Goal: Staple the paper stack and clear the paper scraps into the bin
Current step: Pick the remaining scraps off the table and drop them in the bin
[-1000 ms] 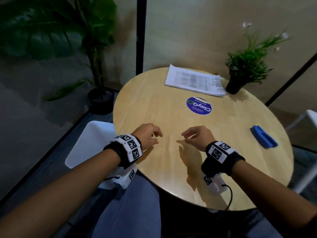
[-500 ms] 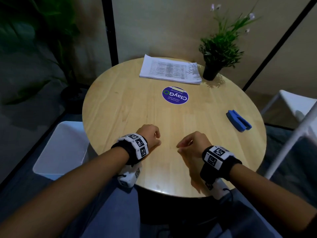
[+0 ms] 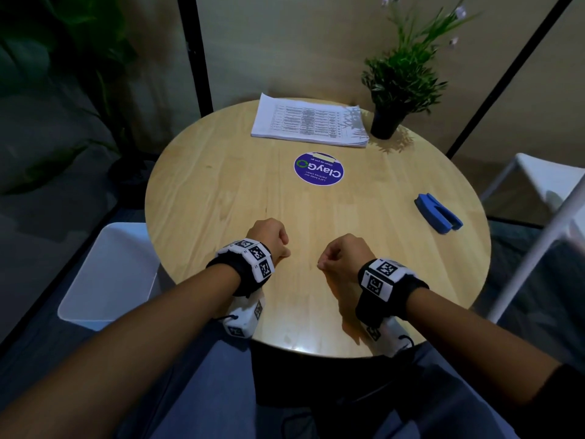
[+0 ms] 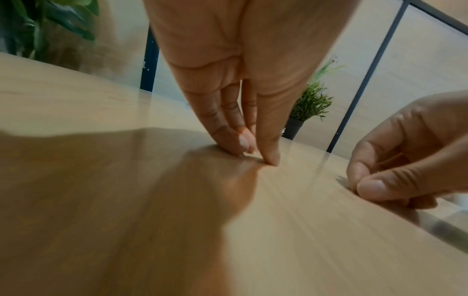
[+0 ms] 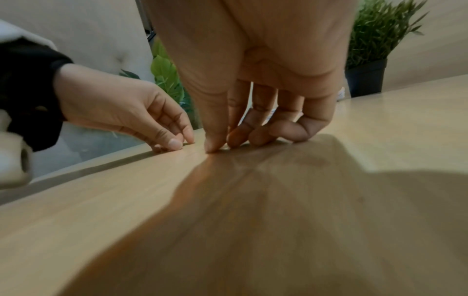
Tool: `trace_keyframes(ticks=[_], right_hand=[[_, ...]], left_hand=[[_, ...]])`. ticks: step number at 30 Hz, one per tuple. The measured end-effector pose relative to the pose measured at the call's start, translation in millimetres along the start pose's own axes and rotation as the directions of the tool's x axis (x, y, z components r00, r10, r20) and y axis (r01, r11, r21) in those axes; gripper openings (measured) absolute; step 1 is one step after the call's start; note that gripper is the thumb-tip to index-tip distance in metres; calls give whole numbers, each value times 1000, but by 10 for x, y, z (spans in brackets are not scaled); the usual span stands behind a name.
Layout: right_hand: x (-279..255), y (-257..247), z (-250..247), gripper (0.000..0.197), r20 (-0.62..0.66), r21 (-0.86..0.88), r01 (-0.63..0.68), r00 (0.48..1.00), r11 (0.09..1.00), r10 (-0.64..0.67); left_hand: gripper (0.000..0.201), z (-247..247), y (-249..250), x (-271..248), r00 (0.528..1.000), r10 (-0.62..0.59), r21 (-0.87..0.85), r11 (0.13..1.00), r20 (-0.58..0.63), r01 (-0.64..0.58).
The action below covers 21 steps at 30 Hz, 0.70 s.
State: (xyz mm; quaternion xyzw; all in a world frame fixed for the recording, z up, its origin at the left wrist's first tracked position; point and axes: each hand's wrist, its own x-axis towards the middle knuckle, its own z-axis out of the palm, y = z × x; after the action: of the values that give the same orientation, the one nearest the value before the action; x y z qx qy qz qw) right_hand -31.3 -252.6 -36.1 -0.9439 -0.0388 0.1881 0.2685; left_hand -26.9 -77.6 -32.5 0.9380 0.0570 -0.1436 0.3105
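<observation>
A stack of printed paper (image 3: 310,123) lies at the far side of the round wooden table (image 3: 221,191). A blue stapler (image 3: 438,213) lies near the right edge. A white bin (image 3: 107,274) stands on the floor to the left, below the table. My left hand (image 3: 281,247) and right hand (image 3: 324,261) rest side by side near the front edge, fingers curled in. In the left wrist view the left hand's (image 4: 255,155) thumb and fingertips meet on the wood; in the right wrist view the right hand (image 5: 220,144) does the same. I see nothing held and no scraps.
A round purple sticker (image 3: 318,168) sits mid-table. A small potted plant (image 3: 395,90) stands at the back right beside the paper. A white chair (image 3: 538,182) is to the right, and a large leafy plant (image 3: 63,58) stands on the floor at the left.
Both hands have curled their fingers in from a looser pose and stayed near the front edge. The head view has swung right, bringing the table to the centre.
</observation>
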Motion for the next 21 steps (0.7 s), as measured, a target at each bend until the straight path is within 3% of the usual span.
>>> trace_keyframes(ticks=[5,11,17,21], right_hand=[[-28,18,45,10,4,-104,76,997,992,-76],[-48,-35,37,18,46,-149,100,995,984,-94],[-39,23,21,15,27,-117,104,995,988,-101],[-22,66,-48,13,19,-62,74,997,995,-73]], left_hand=[[28,-47,-106,-12,999,17,-11,1000,48,-17],[27,-73,-140,6,999,50,19,999,-9,-50],[20,-79,-55,32,984,174,212,961,36,-177],[17,-91,-31,61,981,182,249,949,66,-193]])
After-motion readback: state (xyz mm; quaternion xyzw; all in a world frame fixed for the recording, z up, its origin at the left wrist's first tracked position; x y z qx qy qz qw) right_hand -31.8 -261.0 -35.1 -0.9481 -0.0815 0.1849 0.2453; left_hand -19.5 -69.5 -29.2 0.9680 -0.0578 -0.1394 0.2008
